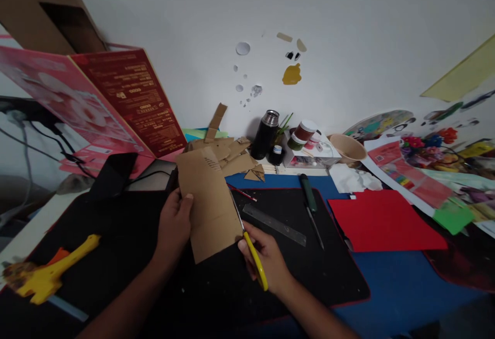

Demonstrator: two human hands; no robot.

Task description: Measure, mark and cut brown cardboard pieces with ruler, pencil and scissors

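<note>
My left hand [176, 223] grips the left edge of a brown cardboard piece [209, 202], holding it up over the black mat [116, 272]. My right hand [266, 261] is closed round yellow-handled scissors [253, 254], whose blade runs up along the cardboard's right edge. Both hands are close together just above the mat.
A clear ruler [274, 224] and a green-handled knife [309, 200] lie on the mat to the right. A red paper sheet [382, 220] lies further right. A yellow glue gun [50, 272] rests at the left. Cardboard scraps [232, 156], a black flask [265, 134] and jars stand by the wall.
</note>
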